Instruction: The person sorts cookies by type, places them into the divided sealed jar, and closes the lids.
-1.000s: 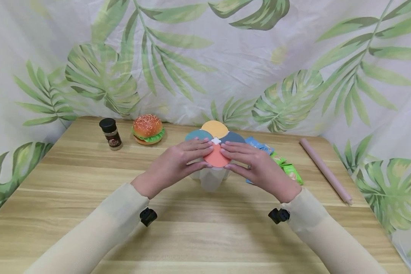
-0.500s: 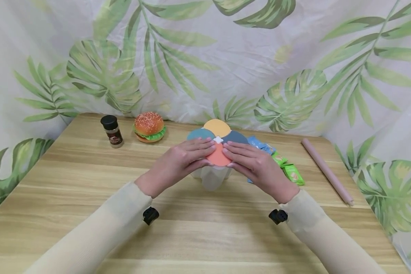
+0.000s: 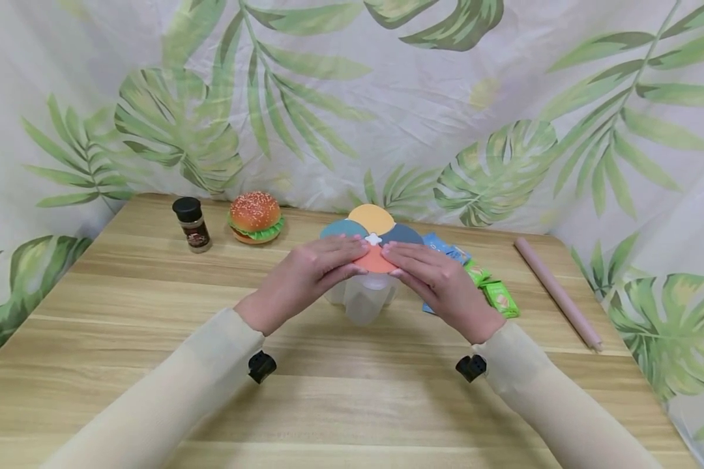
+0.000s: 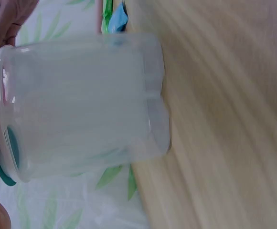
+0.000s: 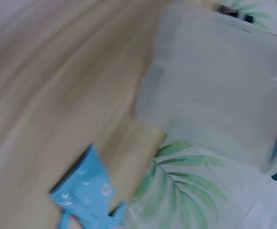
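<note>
A translucent plastic storage canister with rounded lobes stands upright on the table. Its top has a yellow, a teal, a navy and a coral-red lid meeting at a white centre piece. The left hand grips the top from the left, fingers across the teal and red lids, thumb at the red lid's front edge. Mirroring it, the right hand holds the top from the right, fingers over the navy and red lids. Below the red lid's edge a round pale neck shows. Both wrist views show the canister's cloudy wall.
A black-capped spice jar and a toy hamburger stand at the back left. Blue packets and green packets lie right of the canister. A pinkish rod lies further right. Leaf-print cloth hangs behind.
The red lid's front edge has risen under the thumbs, exposing the neck below it. Both hands have shifted slightly up with it; the canister's base stays in place.
</note>
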Motion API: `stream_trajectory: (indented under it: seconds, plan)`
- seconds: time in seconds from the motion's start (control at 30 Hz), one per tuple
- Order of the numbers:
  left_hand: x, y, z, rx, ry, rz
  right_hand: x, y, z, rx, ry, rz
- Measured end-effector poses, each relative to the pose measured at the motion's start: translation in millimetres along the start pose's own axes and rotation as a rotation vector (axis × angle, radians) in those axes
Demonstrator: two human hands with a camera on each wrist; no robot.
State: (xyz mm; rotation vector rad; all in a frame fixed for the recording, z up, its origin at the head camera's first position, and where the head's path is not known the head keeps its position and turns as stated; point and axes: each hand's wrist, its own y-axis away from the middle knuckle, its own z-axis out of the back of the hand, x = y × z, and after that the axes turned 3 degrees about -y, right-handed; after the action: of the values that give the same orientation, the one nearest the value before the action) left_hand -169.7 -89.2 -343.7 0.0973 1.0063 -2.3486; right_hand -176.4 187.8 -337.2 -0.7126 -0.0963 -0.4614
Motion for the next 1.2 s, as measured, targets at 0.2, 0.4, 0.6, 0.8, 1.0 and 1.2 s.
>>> stream_trajectory:
  seconds: [0.2,0.4,0.6,0.8,1.0,1.2]
  plan:
    - [0.5,-2.4,-1.8,-0.023,0.036,0.021,-1,-1.9,1,-0.015,-0.054,-0.033]
    - [0.5,-2.9,-2.2,-0.035,0.062,0.049,-2,-6.8,1,-0.044,-0.088,-0.058]
    - [0.3,-4.2,-1.3,-0.008,0.061,0.066,0,-14.4,6,-0.024,-0.153,-0.158]
    - [2.0,-3.1,-2.6,0.017,0.009,0.076,-3,-24.1,10,0.004,-0.331,-0.250]
    - [3.7,-1.9,-4.2,0.043,-0.008,0.110,-7,-32.5,15,0.004,-0.366,-0.394]
    - [4.3,-2.5,-5.6,0.083,-0.018,0.154,-12,-40.6,18,0.020,-0.398,-0.534]
